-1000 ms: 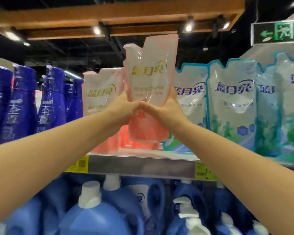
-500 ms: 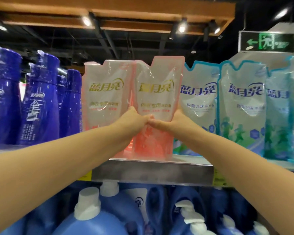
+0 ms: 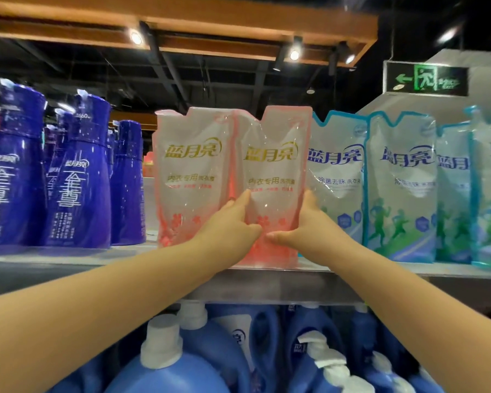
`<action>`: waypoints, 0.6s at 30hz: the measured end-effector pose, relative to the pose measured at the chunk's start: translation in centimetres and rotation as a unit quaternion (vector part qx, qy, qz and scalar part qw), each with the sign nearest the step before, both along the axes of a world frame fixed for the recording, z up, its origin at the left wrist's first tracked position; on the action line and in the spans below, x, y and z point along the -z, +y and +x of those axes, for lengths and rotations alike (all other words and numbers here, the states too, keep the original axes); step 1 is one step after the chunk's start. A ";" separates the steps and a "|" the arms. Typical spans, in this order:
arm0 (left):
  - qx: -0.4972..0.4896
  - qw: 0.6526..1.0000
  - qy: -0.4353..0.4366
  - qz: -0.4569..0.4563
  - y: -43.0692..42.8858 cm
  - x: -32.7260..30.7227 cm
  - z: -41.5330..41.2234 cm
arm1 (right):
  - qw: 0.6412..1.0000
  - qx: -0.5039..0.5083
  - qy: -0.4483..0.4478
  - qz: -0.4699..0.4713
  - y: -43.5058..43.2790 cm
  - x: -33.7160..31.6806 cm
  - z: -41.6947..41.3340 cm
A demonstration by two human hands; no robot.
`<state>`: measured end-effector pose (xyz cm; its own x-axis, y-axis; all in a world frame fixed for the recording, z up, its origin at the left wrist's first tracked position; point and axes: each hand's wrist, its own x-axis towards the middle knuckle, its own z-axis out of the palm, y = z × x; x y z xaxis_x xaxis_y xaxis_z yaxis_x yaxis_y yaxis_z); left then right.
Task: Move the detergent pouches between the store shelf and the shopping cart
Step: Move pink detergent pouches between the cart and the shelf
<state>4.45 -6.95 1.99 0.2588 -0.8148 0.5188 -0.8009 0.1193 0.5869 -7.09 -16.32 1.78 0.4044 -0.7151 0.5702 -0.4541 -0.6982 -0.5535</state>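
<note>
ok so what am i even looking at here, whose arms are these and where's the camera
There is no machine: a person wears one camera on the head, so this single view looks along their own bare arms. The left hand and right hand grip a pink pouch by its sides, thumbs in front; it stands on the shelf. A second pink pouch stands on its left, dark blue bottles further left, blue-trimmed pouches on its right. Below sit blue jugs.

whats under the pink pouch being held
The pink pouch stands on the metal shelf, blue detergent jugs a level below. The left hand and right hand hide part of its base.
</note>
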 end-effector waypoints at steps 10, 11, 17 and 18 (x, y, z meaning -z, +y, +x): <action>0.004 1.000 -0.007 0.004 0.7 0.4 -0.2 | 0.998 0.044 0.034 -0.024 1.2 0.3 -0.3; 0.008 1.000 -0.004 0.003 0.9 0.5 -0.2 | 0.997 0.055 0.046 -0.033 1.4 0.5 -0.4; 0.022 1.000 -0.021 -0.007 2.2 1.5 0.2 | 0.987 0.111 0.091 -0.072 2.5 1.7 -1.0; 0.018 0.999 -0.034 -0.017 2.5 1.9 0.2 | 0.984 0.118 0.097 -0.089 3.0 1.9 -1.2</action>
<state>4.69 -4.41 0.07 0.1929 -0.8050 0.5610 -0.8333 0.1675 0.5269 -8.26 -13.37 -0.16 0.3527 -0.6975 0.6237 -0.7007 -0.6387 -0.3180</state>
